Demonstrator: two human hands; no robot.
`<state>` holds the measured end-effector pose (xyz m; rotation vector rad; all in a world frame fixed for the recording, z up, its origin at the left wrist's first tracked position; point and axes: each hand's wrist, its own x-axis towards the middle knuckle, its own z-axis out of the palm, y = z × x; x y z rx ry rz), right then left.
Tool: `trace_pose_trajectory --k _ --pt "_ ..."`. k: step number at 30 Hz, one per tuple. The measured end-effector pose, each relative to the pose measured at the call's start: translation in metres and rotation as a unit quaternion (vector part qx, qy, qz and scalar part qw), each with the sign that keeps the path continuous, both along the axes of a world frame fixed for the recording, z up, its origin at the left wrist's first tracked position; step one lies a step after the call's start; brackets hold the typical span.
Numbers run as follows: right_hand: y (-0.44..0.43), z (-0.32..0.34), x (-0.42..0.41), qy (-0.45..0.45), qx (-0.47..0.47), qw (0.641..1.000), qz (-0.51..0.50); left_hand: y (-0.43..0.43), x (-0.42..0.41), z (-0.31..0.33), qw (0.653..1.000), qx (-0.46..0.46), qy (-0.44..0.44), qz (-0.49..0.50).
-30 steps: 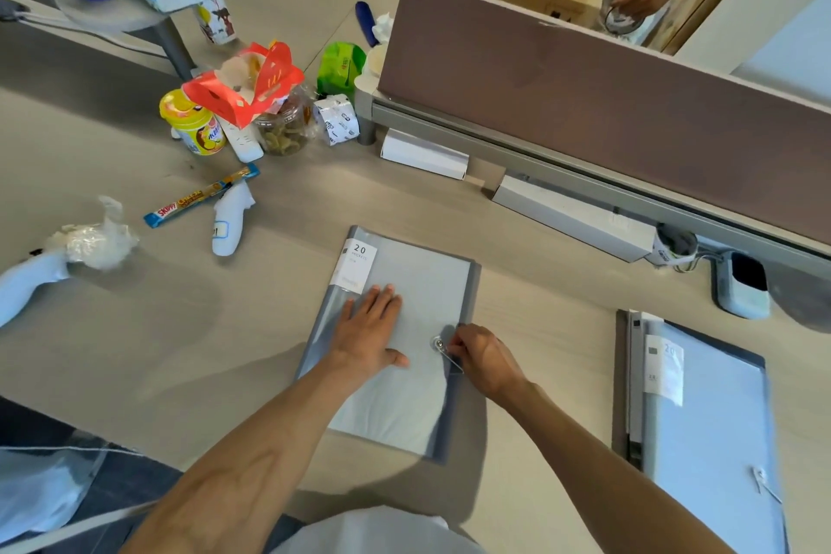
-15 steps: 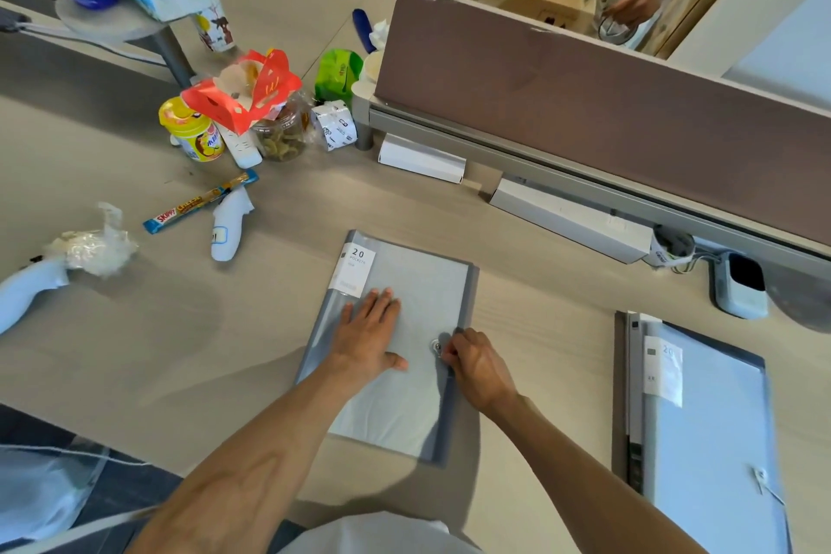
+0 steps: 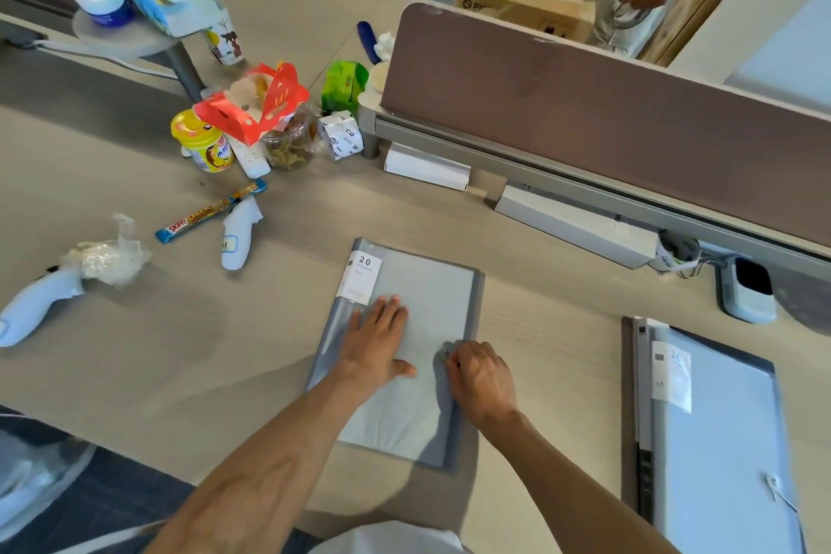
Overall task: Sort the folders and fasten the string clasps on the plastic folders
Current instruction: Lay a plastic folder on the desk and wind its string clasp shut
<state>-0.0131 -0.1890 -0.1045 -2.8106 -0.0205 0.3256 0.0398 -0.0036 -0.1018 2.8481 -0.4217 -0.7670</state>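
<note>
Fingers [image 3: 454, 358] of right hand [image 3: 483, 380] pinched at string clasp [image 3: 443, 351] on grey folder [image 3: 431, 297], frame centre. Left hand [image 3: 375, 344] flat, fingers spread, holding nothing, pressing folder cover.

One head-worn wide-angle view looks forward and steeply down, close over the desk [image 3: 539, 328], from its near edge.

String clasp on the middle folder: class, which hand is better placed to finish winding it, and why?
The right hand. Its fingertips are at the string clasp near the folder's right edge, while the left hand lies flat on the cover, pressing it down, so it is better left there.
</note>
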Motion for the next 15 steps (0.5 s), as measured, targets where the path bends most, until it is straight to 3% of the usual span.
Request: trace_pose_trajectory --k 4,9,11,15 --pt "0.0 0.005 -0.002 0.003 0.005 1.0 -0.012 0.001 0.0 0.004 1.0 0.007 -0.018 -0.021" --pt "-0.01 0.011 -0.002 0.022 0.114 0.991 -0.072 0.022 -0.008 0.005 0.993 0.005 -0.112 -0.028" --pt "-0.014 0.011 0.001 0.032 0.165 0.977 -0.134 0.032 -0.015 0.008 0.992 0.006 -0.121 0.04" --pt "-0.009 0.014 0.011 0.065 0.224 0.94 -0.248 0.049 -0.022 0.012 0.973 -0.068 -0.014 0.221"
